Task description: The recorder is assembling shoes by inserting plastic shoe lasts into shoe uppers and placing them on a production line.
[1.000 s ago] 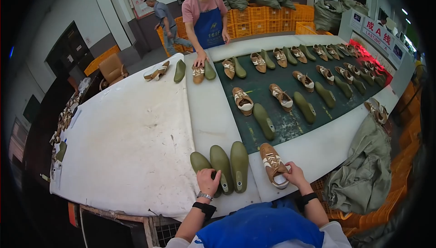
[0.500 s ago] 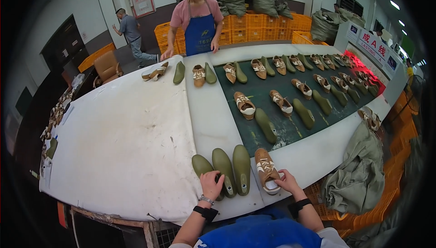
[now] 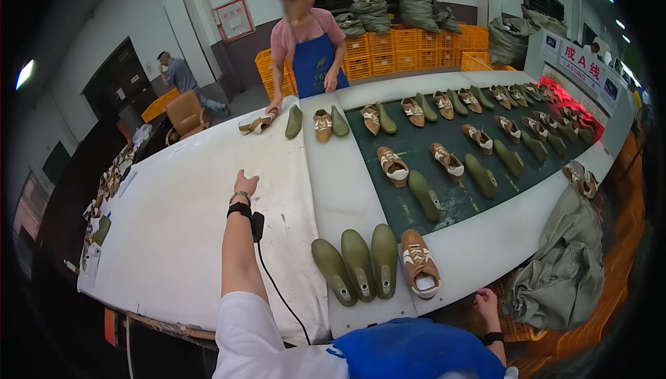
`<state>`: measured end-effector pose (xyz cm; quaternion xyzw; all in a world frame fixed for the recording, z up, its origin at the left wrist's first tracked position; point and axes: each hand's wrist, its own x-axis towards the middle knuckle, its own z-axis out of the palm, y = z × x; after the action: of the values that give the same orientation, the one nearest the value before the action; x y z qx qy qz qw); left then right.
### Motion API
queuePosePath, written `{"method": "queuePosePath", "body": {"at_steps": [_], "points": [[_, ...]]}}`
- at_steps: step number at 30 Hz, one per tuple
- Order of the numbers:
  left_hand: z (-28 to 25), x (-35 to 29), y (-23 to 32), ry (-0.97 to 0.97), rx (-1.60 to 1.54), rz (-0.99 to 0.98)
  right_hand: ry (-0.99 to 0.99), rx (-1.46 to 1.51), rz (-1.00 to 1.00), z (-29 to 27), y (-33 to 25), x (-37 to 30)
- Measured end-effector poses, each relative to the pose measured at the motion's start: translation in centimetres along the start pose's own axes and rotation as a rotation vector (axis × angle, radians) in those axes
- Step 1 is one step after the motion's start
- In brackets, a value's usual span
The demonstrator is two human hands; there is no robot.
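Note:
My left hand (image 3: 245, 183) reaches far out over the white-covered table (image 3: 187, 240), open and holding nothing, its fingers apart. Just off the table's near edge is my right hand (image 3: 487, 303), loosely bent and open, with nothing visible in it. Three green shoe lasts, the middle last (image 3: 358, 262) among them, lie side by side between my arms. Beside them, a brown sneaker (image 3: 420, 264) with white stripes stands toe outward, apart from my right hand. Across the table, a co-worker's hand (image 3: 274, 105) touches another brown sneaker (image 3: 257, 124), near a single green last (image 3: 294, 122).
A dark green conveyor (image 3: 451, 195) carries rows of sneakers and lasts toward a red-lit machine (image 3: 555, 91). A grey-green sack (image 3: 558, 261) rests on orange crates at my right. A black cable (image 3: 284, 302) trails from my left wrist. Orange crates (image 3: 381, 53) stand behind the co-worker.
My left hand has left the lasts and stretched forward and left over the table. My right hand has let go of the sneaker and drawn back rightward. The co-worker's hand has come onto the far sneaker.

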<state>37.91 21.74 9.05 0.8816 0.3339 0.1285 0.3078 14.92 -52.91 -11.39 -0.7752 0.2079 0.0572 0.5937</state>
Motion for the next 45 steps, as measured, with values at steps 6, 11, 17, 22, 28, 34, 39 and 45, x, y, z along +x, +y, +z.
{"method": "queuePosePath", "body": {"at_steps": [6, 11, 17, 22, 28, 34, 39, 45], "points": [[-0.6, 2.2, 4.7, -0.035, 0.016, 0.205, -0.008, -0.348, 0.105, -0.2, 6.0, -2.9], [1.4, 1.2, 4.7, -0.088, 0.114, 0.256, -0.225, -0.522, 0.53, 0.6, 6.4, -5.7], [2.9, 0.8, 3.2, -0.111, 0.058, 0.193, -0.177, -0.735, 0.398, 2.1, -0.5, -8.5], [3.6, 1.0, 2.0, -0.104, -0.011, 0.164, -0.221, -0.651, 0.398, 2.9, 4.0, -5.0], [3.1, 1.8, 1.6, -0.064, 0.081, 0.225, -0.274, -0.642, 0.278, 3.5, 8.8, -1.9], [4.0, 0.9, -1.2, -0.424, 0.522, 0.251, -0.267, -0.609, 0.377, 4.7, 4.4, -2.7], [6.1, -0.5, -3.3, -0.575, 0.736, 0.265, -0.227, -0.735, 0.278, 4.3, 8.8, -2.6], [5.4, -0.2, -4.7, -0.151, 0.578, 0.284, -0.3, -0.74, 0.308, 3.6, 9.7, -2.4]]}}
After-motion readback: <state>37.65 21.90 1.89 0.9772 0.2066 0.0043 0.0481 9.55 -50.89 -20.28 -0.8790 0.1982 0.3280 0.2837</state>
